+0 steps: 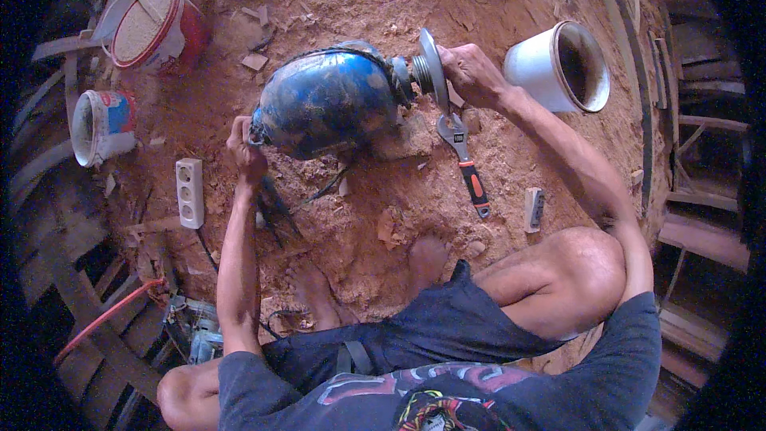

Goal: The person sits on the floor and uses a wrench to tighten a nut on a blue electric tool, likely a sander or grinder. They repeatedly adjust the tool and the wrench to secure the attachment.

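A scuffed blue motor-like machine (323,100) with a rounded body lies on the sawdust-covered ground before me. A threaded shaft sticks out of its right end and carries a round grey metal disc (433,72), seen nearly edge-on. My left hand (246,148) is closed on the small fitting at the machine's left end. At the other end, my right hand (472,76) has its fingers curled against the outer side of the disc; the fingertips are partly hidden. Just below the disc lies an adjustable wrench (475,185) with a black and orange handle, untouched.
To the right stands a tilted white bucket (531,64). A red bucket (175,32) full of grainy material and a smaller pail (124,128) are at the left. Nearer are a white power strip (190,193), a small pale block (534,210) and a blue tool (206,343).
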### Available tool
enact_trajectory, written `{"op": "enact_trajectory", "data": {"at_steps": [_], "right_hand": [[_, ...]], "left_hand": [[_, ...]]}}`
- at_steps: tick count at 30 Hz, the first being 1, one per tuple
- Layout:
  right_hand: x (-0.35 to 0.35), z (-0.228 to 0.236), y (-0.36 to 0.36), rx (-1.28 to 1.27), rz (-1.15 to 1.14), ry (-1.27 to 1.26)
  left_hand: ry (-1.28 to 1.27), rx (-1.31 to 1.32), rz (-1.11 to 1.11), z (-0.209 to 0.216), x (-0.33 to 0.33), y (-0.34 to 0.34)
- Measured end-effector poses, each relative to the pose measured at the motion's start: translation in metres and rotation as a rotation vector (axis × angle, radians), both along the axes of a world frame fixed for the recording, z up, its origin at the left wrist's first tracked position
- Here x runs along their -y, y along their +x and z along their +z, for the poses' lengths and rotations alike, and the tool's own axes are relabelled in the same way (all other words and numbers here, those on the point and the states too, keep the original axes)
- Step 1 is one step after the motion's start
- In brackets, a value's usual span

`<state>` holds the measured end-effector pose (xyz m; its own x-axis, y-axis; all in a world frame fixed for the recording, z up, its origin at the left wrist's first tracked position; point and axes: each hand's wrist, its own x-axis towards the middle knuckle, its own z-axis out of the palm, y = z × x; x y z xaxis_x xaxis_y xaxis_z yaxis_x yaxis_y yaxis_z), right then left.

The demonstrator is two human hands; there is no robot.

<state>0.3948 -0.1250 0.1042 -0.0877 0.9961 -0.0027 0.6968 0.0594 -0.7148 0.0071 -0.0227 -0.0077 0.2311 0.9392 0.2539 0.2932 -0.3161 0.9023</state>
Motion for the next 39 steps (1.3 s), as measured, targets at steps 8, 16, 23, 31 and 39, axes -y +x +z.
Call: {"op": "enact_trajectory", "data": {"at_steps": [8,16,23,31,39], "right_hand": [[0.013,-0.005,0.017,-0.011,-0.207,-0.148],[0.014,-0.016,0.019,0.002,-0.172,-0.156],[0.015,-0.016,0.018,-0.037,-0.177,-0.188],[0.018,-0.015,0.015,-0.054,-0.155,-0.131],[0.021,-0.012,0.004,-0.036,-0.171,-0.082]], "left_hand": [[-0.106,0.063,-0.043,-0.002,0.007,-0.020],[-0.443,-0.160,0.030,-0.012,-0.005,-0.027],[-0.557,-0.116,0.085,-0.011,0.000,-0.025],[-0.393,-0.071,0.086,-0.014,-0.004,-0.022],[-0.028,0.010,-0.067,-0.001,0.008,-0.005]]}}
